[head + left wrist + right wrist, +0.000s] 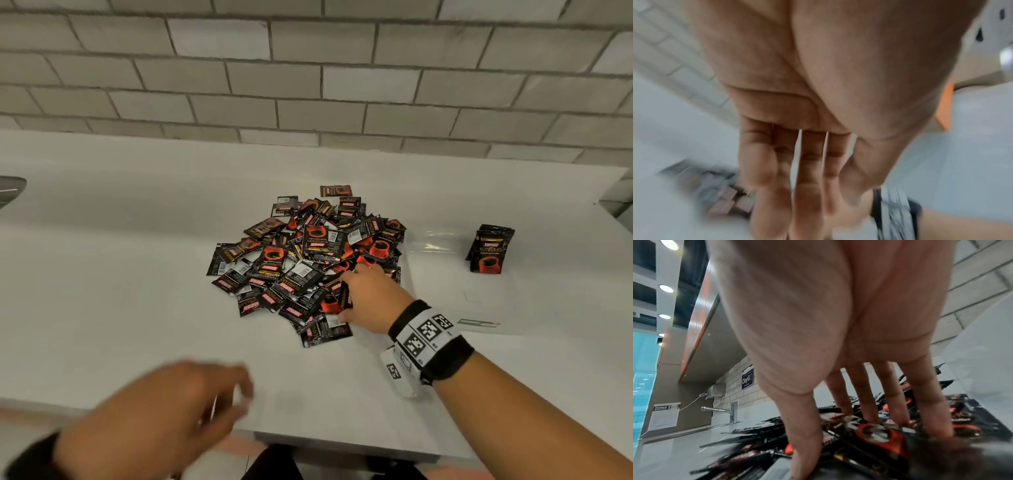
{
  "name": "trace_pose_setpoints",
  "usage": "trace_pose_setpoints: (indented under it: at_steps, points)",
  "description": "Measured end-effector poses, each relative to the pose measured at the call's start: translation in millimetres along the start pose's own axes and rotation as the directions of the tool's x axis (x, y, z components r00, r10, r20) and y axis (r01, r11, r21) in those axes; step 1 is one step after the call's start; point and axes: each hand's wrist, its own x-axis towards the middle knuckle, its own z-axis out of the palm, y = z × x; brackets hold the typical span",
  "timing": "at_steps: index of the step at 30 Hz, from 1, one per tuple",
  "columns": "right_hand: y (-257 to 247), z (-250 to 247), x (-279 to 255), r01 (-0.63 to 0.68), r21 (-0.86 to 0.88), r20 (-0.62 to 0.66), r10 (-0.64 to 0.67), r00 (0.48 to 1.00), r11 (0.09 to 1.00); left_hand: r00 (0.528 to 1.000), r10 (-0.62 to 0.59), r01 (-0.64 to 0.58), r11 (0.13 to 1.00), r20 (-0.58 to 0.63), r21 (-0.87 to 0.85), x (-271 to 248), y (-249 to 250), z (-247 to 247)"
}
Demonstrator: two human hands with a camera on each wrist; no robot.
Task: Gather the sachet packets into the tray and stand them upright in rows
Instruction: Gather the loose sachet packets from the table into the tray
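A loose pile of black-and-red sachets (305,257) lies in the middle of the white counter. My right hand (342,296) reaches into the pile's near right edge. In the right wrist view its fingers (898,405) are straight and spread, with the tips touching the sachets (877,433), and the thumb presses down on the near side. A clear tray (442,284) sits to the right of the pile. A small bunch of upright sachets (489,248) stands at its far right. My left hand (236,394) is blurred above the counter's front edge, fingers relaxed and empty (797,211).
A grey brick wall (308,85) runs along the back of the counter. The counter's front edge (342,445) is near my left hand. A metal fixture (10,190) shows at the far left, and a tap (731,412) stands there in the right wrist view.
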Motion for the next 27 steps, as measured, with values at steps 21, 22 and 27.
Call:
trace_pose_setpoints:
  at_steps: [21, 22, 27]
  points:
    - [36.2, -80.3, -67.7, 0.317, 0.457, -0.608, 0.032, 0.793, 0.831, 0.992, -0.093, 0.109, 0.971, -0.085, 0.212, 210.8, 10.9, 1.7]
    - [47.3, -87.6, -71.6, 0.321, 0.500, -0.658, 0.112, 0.744, 0.804, 0.993, -0.083, 0.100, 0.974, -0.089, 0.203, 209.9, 12.0, 1.2]
    - [101.8, -80.6, -63.7, 0.162, 0.668, -0.629, 0.435, 0.644, 0.726, 0.988, -0.037, 0.057, 0.991, -0.152, 0.124, 206.8, 14.1, -1.7]
